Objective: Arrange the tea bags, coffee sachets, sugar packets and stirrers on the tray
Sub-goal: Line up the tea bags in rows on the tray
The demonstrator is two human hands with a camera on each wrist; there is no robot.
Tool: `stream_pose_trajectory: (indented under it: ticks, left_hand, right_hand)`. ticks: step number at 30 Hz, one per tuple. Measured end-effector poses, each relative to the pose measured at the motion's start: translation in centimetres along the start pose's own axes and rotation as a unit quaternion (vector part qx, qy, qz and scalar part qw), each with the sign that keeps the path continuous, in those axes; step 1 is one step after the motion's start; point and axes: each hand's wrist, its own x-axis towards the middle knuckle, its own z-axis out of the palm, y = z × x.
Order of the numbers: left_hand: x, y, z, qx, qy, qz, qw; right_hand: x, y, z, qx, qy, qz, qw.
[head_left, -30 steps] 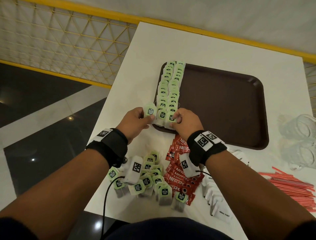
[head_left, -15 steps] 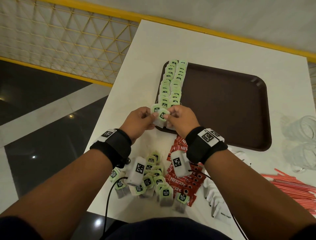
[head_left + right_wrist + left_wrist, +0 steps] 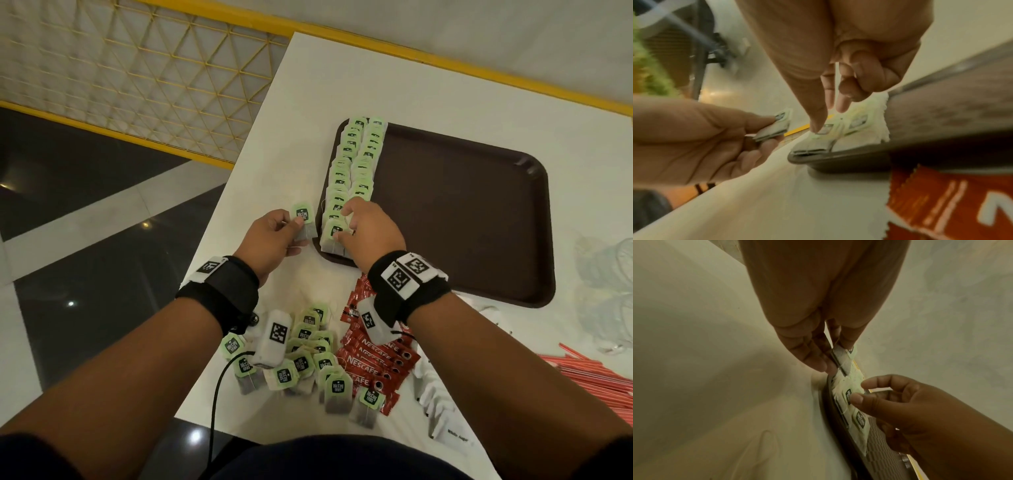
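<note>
Left hand [image 3: 274,236] pinches one tea bag [image 3: 304,222] (tag reads "McCoy teas") over the desk [image 3: 308,85]. Right hand [image 3: 371,233], fingers [image 3: 819,125] extended, presses tea bag rows [image 3: 352,171] on the tray [image 3: 462,222]. Sachets [image 3: 373,359] read "NESCAFE".

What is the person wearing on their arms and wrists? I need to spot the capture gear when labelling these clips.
Each forearm is bare. The left wrist carries a wide black band with a white square-code tag; a white code-marked camera block hangs beneath it, trailing a black cable. The right wrist has a matching black band with two white tags and its own white block.
</note>
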Motion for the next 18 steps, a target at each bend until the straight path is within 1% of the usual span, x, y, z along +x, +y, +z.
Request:
stream_pose_trajectory:
  ticks: [2,3,7,10,14,18]
  left_hand:
    - [0.0,0.0,-0.1,-0.003,0.0,0.001,1.0]
    - [0.0,0.0,-0.1,-0.004,0.0,0.001,1.0]
    - [-0.1,0.1,0.1,-0.001,0.001,0.002,1.0]
    - [-0.2,0.1,0.0,0.006,0.0,0.005,1.0]
    - [-0.3,0.4,0.0,0.036,0.008,0.016,0.999]
    - [-0.5,1.0,0.2,0.051,-0.002,0.026,0.998]
  right_hand:
    - [-0.4,-0.5,0.3,-0.06,-0.023,-0.05,0.997]
    - [-0.5,-0.7,0.6,-0.079,-0.034,-0.062,0.994]
    - [-0.6,-1.4,1.4,-0.11,-0.031,-0.068,0.991]
    - [-0.4,-1.7,1.4,-0.114,-0.026,-0.068,0.991]
    - [-0.3,-1.6,0.7,-0.077,-0.045,-0.056,0.994]
    - [-0.7,-1.3,-0.8,0.047,-0.008,-0.029,0.998]
